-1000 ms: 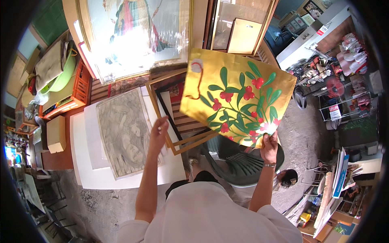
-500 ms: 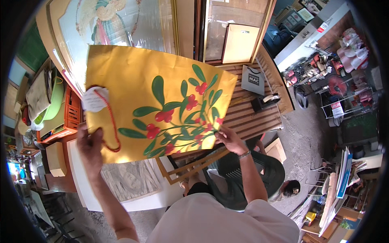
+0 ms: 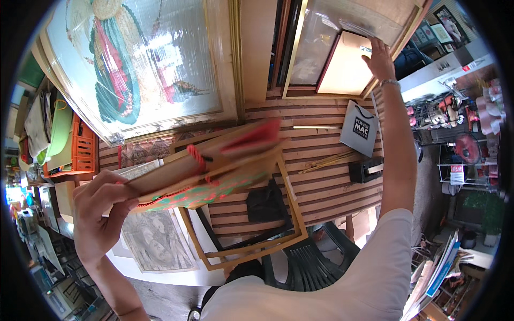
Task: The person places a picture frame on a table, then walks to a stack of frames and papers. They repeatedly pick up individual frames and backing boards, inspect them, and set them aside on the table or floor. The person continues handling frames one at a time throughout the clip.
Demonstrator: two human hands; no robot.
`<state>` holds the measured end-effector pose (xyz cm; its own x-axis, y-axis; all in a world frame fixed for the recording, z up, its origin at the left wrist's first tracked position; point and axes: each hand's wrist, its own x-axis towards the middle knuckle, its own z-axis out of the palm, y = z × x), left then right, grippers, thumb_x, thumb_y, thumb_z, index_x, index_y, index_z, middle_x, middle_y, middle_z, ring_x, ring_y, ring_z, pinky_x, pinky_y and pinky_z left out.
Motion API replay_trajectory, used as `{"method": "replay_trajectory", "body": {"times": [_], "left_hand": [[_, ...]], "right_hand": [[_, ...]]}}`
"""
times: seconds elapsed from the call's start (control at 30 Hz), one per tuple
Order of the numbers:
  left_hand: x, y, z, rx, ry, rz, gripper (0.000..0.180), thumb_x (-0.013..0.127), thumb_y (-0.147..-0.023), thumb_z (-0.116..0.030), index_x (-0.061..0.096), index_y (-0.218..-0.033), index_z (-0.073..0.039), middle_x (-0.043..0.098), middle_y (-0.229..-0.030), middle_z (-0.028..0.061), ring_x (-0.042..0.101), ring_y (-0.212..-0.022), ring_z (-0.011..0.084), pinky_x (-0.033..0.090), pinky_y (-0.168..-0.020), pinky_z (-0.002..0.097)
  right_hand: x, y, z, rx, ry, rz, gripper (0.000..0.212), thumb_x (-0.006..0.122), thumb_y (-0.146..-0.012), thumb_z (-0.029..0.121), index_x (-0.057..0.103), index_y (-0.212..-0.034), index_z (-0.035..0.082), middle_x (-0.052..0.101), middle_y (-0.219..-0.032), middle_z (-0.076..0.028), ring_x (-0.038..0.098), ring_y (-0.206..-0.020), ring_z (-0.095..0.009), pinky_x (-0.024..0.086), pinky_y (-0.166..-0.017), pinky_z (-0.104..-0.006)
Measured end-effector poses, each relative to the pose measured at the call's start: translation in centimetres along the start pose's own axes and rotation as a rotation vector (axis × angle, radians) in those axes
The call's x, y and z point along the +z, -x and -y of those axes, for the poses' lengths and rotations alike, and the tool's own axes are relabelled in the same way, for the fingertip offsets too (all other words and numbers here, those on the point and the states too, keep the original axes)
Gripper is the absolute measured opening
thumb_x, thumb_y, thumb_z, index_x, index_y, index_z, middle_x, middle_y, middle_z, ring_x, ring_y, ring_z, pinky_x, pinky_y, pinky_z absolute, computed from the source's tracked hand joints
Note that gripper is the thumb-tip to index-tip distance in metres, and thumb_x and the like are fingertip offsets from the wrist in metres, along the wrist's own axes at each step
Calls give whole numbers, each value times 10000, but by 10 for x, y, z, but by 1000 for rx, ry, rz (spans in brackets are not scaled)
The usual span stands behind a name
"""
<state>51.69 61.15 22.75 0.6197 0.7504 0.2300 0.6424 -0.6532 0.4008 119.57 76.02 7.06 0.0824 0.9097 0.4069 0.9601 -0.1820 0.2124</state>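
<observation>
My left hand [image 3: 99,214] is closed on one end of a gold paper gift bag [image 3: 198,166], seen nearly edge-on and blurred by motion. Its red cord handle and part of the green-and-red leaf print show, along with a red patch on the far end. Far to the right, my right hand [image 3: 380,58] is stretched out with fingers apart, at the upper right corner of a flat cream panel [image 3: 345,64]. That panel leans against a large glazed frame [image 3: 297,53]. Whether the fingers touch the panel I cannot tell.
A large framed angel picture [image 3: 160,69] stands at the back left. On the slatted bench [image 3: 321,198] lie a grey paper bag [image 3: 358,128], a black tape dispenser [image 3: 367,170] and empty frames [image 3: 297,214]. A pencil drawing [image 3: 158,241] and green chair [image 3: 310,262] are nearby.
My right hand has let go of the gift bag and reached up to the cream panel. My left hand has tipped the bag from face-on to nearly edge-on and lowered it.
</observation>
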Motion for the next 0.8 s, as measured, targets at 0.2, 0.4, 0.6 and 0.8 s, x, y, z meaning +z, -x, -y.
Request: {"method": "replay_trajectory", "body": {"times": [0.2, 0.4, 0.6, 0.8], "left_hand": [[7, -9, -21, -6, -103, 21, 243, 793, -657, -27, 675, -864, -76, 699, -949, 76, 679, -788, 273, 517, -663, 372], [39, 2, -48, -155, -272, -252, 304, 833, -642, -19, 709, -902, -117, 692, -1001, 54, 650, -906, 273, 502, -815, 384], [36, 25, -66, 108, -540, -117, 240, 818, -679, -90, 697, -841, -220, 660, -1011, -20, 632, -906, 237, 488, -851, 423], [26, 31, -100, -60, -240, 109, 175, 729, -733, -82, 603, -827, -158, 677, -1295, 115, 649, -1220, 326, 499, -1058, 486]], "right_hand": [[14, -30, -12, 1, 4, 153, 794, 849, -791, 205, 433, -1459, 103, 510, -1454, -146, 476, -1368, -398, 462, -1113, -506], [27, -23, -36, -102, -38, 149, 742, 849, -758, 160, 480, -1400, 134, 537, -1375, -148, 514, -1306, -406, 453, -1107, -508], [35, -19, -79, -159, -352, 206, 897, 793, -787, 157, 339, -1554, 50, 530, -1495, -204, 532, -1346, -398, 433, -1135, -459], [4, -10, -74, -37, -126, 486, 359, 785, -807, 193, 714, -1060, -52, 709, -965, -301, 696, -963, -462, 551, -858, -479]]}}
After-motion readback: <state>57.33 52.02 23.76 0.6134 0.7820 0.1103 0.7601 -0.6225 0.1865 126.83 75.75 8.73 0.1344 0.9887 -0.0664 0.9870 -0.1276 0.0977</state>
